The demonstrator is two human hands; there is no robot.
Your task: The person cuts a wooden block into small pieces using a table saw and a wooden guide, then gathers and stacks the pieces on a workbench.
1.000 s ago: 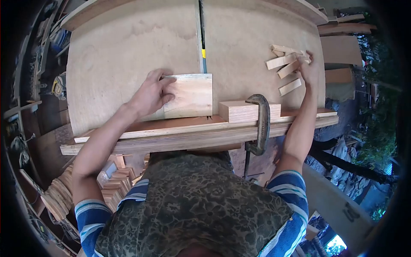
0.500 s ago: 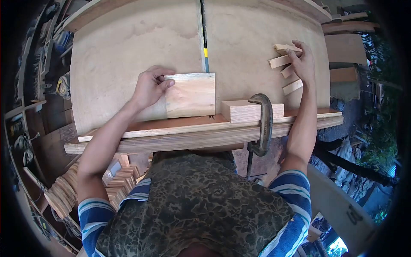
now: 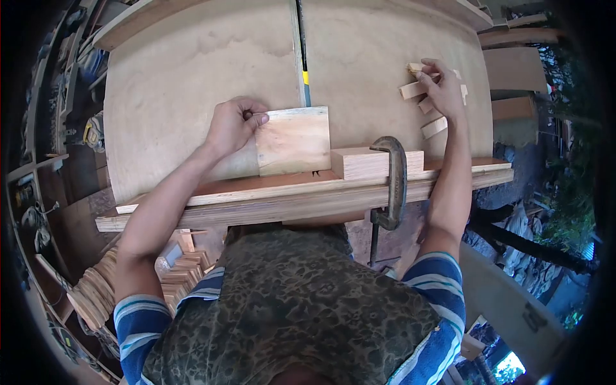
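Note:
My left hand (image 3: 234,125) is closed on the left end of a pale wooden board (image 3: 293,144), thumb on the near face. The board's lower edge is by the brown strip at the near side of the bench, its right end beside a clamped wood block (image 3: 364,163). My right hand (image 3: 441,90) is over a loose group of small wood pieces (image 3: 417,89) at the right, thumb and forefinger apart. It partly covers some pieces; a short wood piece (image 3: 435,128) lies nearer me.
A C-clamp (image 3: 398,186) grips the block to the bench edge. A dark slot with a yellow-marked strip (image 3: 306,78) runs down the bench top (image 3: 192,70). Stacked wood pieces (image 3: 186,273) stand below at the left, with cluttered shelves beyond.
The board and my left hand have shifted slightly right. My right hand has moved a little left, its fingers no longer on the wood piece they touched; a piece now shows right of it.

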